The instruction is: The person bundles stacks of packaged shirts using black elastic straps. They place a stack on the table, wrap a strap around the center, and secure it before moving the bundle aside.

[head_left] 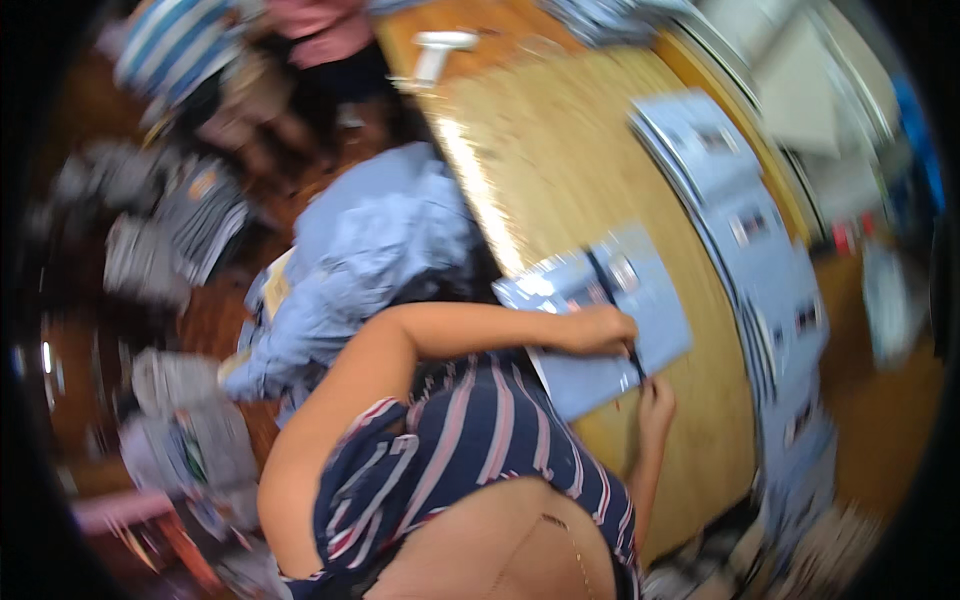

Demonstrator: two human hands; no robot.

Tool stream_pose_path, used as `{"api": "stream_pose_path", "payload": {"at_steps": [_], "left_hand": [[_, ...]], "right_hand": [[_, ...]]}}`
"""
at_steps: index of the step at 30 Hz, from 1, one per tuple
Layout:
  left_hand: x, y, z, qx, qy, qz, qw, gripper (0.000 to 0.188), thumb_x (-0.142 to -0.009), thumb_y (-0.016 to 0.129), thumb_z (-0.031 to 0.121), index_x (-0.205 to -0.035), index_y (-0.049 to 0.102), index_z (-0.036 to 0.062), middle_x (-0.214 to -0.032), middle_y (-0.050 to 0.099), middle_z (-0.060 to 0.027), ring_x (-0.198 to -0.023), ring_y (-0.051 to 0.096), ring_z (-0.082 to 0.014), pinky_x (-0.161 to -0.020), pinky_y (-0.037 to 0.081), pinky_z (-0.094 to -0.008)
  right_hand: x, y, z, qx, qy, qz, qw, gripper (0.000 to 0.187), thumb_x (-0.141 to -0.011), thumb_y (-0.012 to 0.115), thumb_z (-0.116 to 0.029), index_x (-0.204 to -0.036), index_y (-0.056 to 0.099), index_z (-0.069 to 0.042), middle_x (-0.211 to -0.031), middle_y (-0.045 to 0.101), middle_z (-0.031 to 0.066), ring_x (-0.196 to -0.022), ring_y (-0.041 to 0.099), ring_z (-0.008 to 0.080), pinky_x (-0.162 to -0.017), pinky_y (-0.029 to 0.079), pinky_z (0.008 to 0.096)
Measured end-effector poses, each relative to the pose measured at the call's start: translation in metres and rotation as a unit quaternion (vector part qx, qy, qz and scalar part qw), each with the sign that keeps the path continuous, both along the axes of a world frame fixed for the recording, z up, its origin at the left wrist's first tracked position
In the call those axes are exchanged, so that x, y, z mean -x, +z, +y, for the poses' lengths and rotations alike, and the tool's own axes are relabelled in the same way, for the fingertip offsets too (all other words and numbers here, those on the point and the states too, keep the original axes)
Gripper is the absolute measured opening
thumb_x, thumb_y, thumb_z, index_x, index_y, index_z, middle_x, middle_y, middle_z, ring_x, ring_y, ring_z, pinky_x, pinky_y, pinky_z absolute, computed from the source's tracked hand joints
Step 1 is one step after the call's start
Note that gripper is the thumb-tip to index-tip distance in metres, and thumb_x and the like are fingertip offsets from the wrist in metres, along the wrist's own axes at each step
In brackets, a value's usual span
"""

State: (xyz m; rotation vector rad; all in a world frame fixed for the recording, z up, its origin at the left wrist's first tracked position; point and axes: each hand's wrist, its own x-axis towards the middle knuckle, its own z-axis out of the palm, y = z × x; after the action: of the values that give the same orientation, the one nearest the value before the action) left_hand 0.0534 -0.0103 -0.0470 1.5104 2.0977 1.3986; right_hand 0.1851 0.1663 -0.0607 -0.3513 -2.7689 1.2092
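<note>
A folded light blue garment (660, 310), with a glossy, clear-plastic look, lies flat on the wooden table (560, 130). Across it runs a narrow dark strip (600, 275). My left hand (598, 330) rests over the garment, its fingers closed around the lower part of this strip. Just beyond the garment's near edge, my right hand (656, 402) pinches the strip's lower end. Motion blur hides the finer detail of the fingers, and I cannot tell what the strip is made of.
Folded blue garments (745, 225) line the table's right side in overlapping stacks. A heap of loose blue cloth (380, 220) stands left of the table. A white handheld tool (436, 55) lies at the far end. Two people stand far left, near grey bundles (200, 225) on the floor.
</note>
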Motion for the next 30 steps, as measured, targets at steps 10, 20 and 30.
{"api": "stream_pose_path", "payload": {"at_steps": [10, 20, 30], "left_hand": [[-0.029, -0.005, 0.017, 0.07, 0.054, 0.101, 0.991, 0.027, -0.06, 0.066, 0.012, -0.08, 0.051, 0.0021, -0.077, 0.047, -0.0124, -0.072, 0.047, -0.029, -0.063, 0.04, -0.0356], [-0.004, 0.028, 0.01, 0.083, -0.012, 0.207, 0.975, 0.011, -0.066, 0.055, 0.007, -0.075, 0.053, 0.0009, -0.074, 0.047, -0.0121, -0.072, 0.049, -0.0275, -0.061, 0.042, -0.0342], [0.044, 0.055, -0.027, 0.279, -0.206, 0.062, 0.936, 0.01, -0.071, 0.056, 0.011, -0.07, 0.058, 0.0015, -0.07, 0.054, -0.0141, -0.074, 0.052, -0.0295, -0.066, 0.042, -0.0355]], "right_hand": [[0.007, 0.004, -0.012, 0.06, -0.06, 0.055, 0.995, 0.01, -0.071, 0.054, -0.005, -0.079, 0.057, 0.002, -0.077, 0.056, 0.0149, -0.072, 0.054, 0.0303, -0.064, 0.042, 0.0333], [0.002, 0.018, -0.009, 0.05, -0.088, 0.053, 0.993, 0.01, -0.071, 0.056, -0.007, -0.077, 0.058, -0.001, -0.074, 0.057, 0.013, -0.072, 0.054, 0.028, -0.065, 0.042, 0.033], [-0.013, 0.012, -0.015, -0.102, -0.16, 0.043, 0.981, 0.013, -0.071, 0.049, -0.002, -0.079, 0.059, -0.006, -0.073, 0.057, 0.0121, -0.071, 0.053, 0.0278, -0.064, 0.043, 0.0343]]}}
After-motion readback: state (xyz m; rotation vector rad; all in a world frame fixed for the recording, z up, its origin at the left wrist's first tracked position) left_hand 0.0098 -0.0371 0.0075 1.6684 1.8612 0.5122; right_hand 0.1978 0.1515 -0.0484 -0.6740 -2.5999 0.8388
